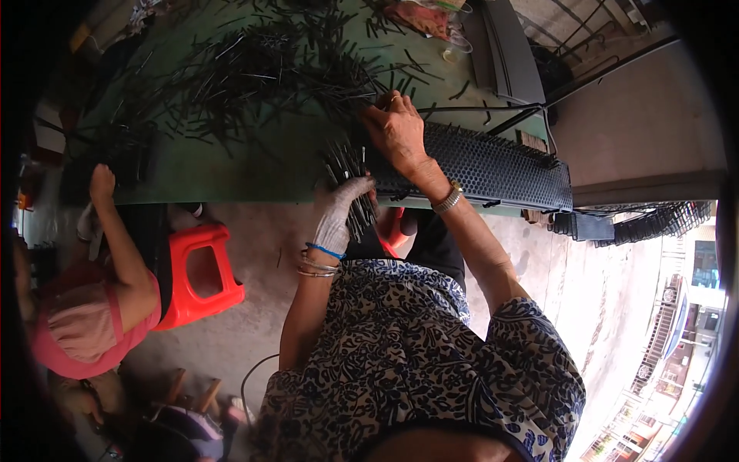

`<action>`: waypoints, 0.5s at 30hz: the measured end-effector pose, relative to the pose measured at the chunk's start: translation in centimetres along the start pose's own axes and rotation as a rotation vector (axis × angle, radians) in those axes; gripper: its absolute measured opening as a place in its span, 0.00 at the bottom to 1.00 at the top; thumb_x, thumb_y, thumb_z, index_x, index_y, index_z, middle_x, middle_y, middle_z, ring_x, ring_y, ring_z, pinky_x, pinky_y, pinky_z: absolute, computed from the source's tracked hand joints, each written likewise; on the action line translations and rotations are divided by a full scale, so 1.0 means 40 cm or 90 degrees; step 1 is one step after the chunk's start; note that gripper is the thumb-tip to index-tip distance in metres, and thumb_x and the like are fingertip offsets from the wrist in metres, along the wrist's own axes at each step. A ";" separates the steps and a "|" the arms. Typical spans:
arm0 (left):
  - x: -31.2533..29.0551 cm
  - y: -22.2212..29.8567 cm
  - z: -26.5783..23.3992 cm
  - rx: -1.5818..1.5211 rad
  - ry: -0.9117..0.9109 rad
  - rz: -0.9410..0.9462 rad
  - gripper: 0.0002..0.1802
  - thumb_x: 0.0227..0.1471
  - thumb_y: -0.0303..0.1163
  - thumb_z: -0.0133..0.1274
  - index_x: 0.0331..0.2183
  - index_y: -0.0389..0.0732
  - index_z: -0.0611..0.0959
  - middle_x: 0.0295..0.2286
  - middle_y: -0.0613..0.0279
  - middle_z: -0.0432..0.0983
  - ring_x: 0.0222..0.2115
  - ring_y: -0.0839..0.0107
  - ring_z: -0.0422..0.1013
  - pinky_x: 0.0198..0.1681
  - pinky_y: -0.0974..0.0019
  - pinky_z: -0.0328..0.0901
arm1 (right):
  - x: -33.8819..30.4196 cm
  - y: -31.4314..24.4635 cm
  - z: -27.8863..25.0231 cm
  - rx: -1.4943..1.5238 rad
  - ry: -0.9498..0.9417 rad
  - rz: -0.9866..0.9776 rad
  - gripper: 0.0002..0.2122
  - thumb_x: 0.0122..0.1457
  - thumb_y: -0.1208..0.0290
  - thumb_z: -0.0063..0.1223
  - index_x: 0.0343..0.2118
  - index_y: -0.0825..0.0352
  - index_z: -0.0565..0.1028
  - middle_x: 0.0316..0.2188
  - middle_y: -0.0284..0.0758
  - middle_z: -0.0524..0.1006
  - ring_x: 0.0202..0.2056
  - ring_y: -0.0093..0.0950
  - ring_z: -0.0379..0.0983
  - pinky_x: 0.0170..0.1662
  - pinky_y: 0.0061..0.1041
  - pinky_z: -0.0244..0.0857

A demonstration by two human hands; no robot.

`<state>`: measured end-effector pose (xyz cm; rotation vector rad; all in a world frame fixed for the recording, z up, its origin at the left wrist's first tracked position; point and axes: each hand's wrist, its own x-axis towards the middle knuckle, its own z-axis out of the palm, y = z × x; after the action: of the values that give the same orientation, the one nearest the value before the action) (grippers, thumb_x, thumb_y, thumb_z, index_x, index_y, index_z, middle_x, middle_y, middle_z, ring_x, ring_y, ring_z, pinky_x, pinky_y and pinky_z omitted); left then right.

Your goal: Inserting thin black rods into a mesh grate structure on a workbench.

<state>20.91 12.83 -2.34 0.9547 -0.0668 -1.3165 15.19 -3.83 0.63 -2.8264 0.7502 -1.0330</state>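
My left hand, in a pale knit glove, is closed around a bunch of thin dark strips at the table's near edge. The strips stick out above and below the grip. Bare and wearing a watch, my right hand reaches over the tabletop with its fingers bent together. Whatever its fingertips may hold is hidden. Just right of that hand lies a long black rack full of small holes, with short dark ends standing along its far edge. A large loose pile of dark strips spreads beyond my hands.
The green table runs across the view. A co-worker in a pink cap sits at left, a hand at the table. Near that person stands a red plastic stool. Black frames extend past the table's right end. Bags lie at the back.
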 end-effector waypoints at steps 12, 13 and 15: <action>-0.039 -0.009 0.063 0.039 0.018 0.041 0.07 0.47 0.26 0.56 0.31 0.36 0.81 0.23 0.62 0.77 0.22 0.74 0.72 0.27 0.74 0.67 | -0.045 -0.014 -0.206 0.596 -0.380 0.263 0.09 0.55 0.71 0.54 0.35 0.71 0.75 0.27 0.39 0.77 0.30 0.26 0.73 0.35 0.26 0.66; -0.038 -0.005 0.069 0.037 0.020 0.036 0.05 0.46 0.22 0.56 0.30 0.34 0.80 0.22 0.62 0.76 0.20 0.73 0.72 0.26 0.74 0.67 | -0.044 -0.006 -0.204 0.551 -0.320 0.283 0.07 0.57 0.72 0.52 0.35 0.70 0.74 0.26 0.37 0.77 0.29 0.24 0.73 0.34 0.24 0.65; -0.056 0.003 0.081 -0.004 0.046 0.006 0.06 0.46 0.23 0.56 0.31 0.34 0.80 0.22 0.62 0.76 0.20 0.73 0.72 0.26 0.74 0.67 | -0.034 0.002 -0.196 0.505 -0.262 0.302 0.06 0.58 0.73 0.50 0.35 0.70 0.74 0.25 0.36 0.77 0.29 0.22 0.72 0.33 0.21 0.65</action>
<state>18.57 12.92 0.83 0.9946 -0.0114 -1.2709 9.42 -2.33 5.91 -1.9460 0.7009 -0.4846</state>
